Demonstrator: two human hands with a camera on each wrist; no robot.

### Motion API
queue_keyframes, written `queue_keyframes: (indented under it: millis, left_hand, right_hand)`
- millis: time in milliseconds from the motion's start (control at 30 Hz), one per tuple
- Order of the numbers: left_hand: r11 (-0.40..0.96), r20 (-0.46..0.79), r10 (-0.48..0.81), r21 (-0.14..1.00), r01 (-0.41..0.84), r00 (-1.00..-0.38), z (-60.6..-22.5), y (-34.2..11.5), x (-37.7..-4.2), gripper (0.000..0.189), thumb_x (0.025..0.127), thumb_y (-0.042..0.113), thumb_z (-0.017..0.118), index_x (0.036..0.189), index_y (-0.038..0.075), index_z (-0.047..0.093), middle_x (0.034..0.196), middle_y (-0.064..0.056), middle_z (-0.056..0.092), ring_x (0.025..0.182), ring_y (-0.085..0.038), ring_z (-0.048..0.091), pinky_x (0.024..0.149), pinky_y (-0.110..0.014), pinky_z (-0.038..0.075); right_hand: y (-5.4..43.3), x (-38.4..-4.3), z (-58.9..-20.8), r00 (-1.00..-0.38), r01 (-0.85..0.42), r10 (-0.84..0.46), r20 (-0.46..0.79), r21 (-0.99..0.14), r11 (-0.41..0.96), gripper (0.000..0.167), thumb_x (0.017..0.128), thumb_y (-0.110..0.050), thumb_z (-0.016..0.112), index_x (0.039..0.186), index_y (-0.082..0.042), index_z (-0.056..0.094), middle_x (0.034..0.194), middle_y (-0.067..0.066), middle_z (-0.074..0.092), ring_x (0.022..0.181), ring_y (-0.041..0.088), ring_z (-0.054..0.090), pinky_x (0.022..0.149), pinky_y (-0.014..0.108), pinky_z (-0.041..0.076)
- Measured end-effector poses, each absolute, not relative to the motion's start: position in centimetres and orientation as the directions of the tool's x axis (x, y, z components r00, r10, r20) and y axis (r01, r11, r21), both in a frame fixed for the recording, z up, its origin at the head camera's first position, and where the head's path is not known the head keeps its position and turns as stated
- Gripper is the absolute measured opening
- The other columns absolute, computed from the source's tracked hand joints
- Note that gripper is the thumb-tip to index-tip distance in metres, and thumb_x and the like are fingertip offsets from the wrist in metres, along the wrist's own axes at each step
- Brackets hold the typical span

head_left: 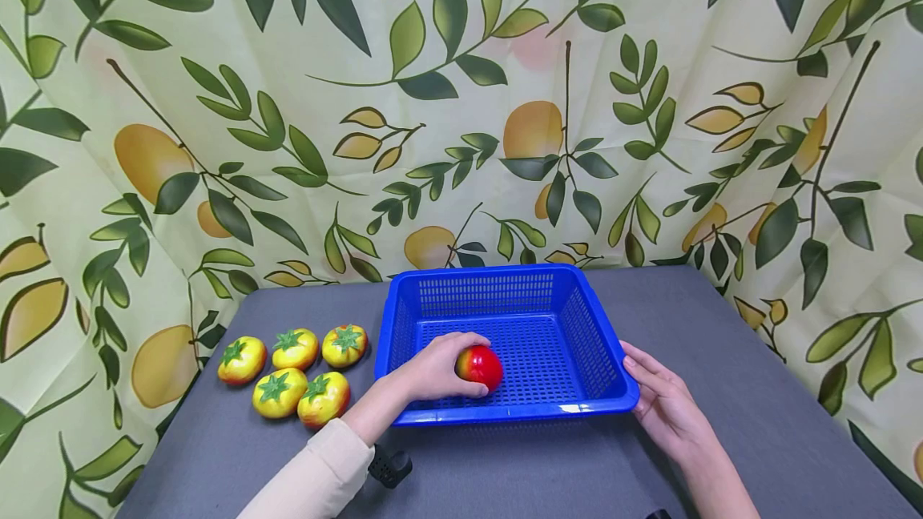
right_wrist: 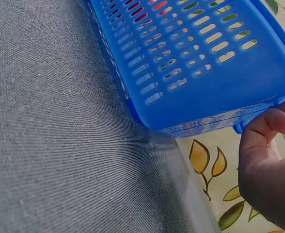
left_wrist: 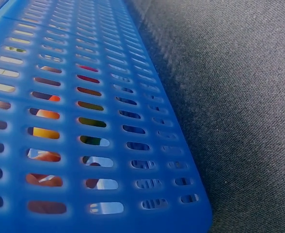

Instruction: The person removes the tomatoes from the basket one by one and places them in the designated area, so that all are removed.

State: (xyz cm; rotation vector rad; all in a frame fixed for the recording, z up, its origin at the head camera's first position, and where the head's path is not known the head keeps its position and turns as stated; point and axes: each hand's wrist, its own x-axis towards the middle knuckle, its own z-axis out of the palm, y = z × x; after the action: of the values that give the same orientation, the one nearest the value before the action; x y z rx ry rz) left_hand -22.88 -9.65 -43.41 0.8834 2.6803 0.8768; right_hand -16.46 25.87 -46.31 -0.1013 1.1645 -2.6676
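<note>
A blue plastic basket (head_left: 497, 412) with slotted sides sits on the grey table. My left hand (head_left: 436, 368) reaches over its front left side and holds a red and yellow toy persimmon (head_left: 485, 367) inside it, thumb in front and fingers behind. Whether the fruit touches the basket floor, I cannot tell. At the basket's right rim, my right hand (head_left: 665, 404) grips the edge; the right wrist view shows its thumb and fingers at the basket's corner. Only the basket's slotted wall (left_wrist: 118, 179) fills the left wrist view, with bits of fruit and hand showing through.
Several yellow and red persimmons (head_left: 280, 392) with green leafy tops lie grouped left of the basket. The grey tabletop (head_left: 505, 471) extends in front and to the right. A leaf-patterned cloth (head_left: 461, 158) hangs behind. A black strap piece (head_left: 390, 467) shows by the left wrist.
</note>
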Motion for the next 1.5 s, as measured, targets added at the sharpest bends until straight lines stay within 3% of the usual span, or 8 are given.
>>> queue_keyframes:
  millis: [633,1033,1500]
  left_hand:
    - [0.658,0.005,0.566,0.599,0.456,-0.824,-43.15,-9.7,-22.63,0.067,0.081,0.041,0.078,0.139,0.021,0.053,0.132,-0.001,0.055,0.121,-0.025,0.047,0.082,-0.039,0.052]
    - [0.646,0.029,0.567,0.604,0.466,-0.823,-43.3,-9.58,-22.79,0.07,0.081,0.041,0.079,0.139,0.013,0.052,0.135,-0.004,0.054,0.121,-0.025,0.05,0.087,-0.041,0.052]
    - [0.648,0.02,0.541,0.628,0.432,-0.841,-43.07,-9.6,-22.7,0.068,0.08,0.041,0.08,0.137,0.014,0.052,0.132,-0.002,0.056,0.117,-0.023,0.052,0.084,-0.038,0.053]
  right_hand:
    - [25.83,-16.49,-46.33,-0.973,0.18,-0.229,-0.036,-0.743,-0.645,0.032,0.106,-0.006,0.041,0.121,-0.012,0.069,0.116,0.01,0.068,0.102,0.021,0.067,0.086,0.034,0.054]
    - [25.89,-16.45,-46.32,-0.974,0.175,-0.226,-0.032,-0.741,-0.649,0.032,0.106,-0.006,0.042,0.121,-0.012,0.069,0.116,0.01,0.069,0.101,0.021,0.067,0.085,0.035,0.054]
    - [25.78,-16.39,-46.27,-0.976,0.187,-0.212,-0.056,-0.717,-0.671,0.031,0.105,-0.005,0.043,0.12,-0.011,0.07,0.118,0.009,0.068,0.105,0.022,0.066,0.088,0.035,0.052]
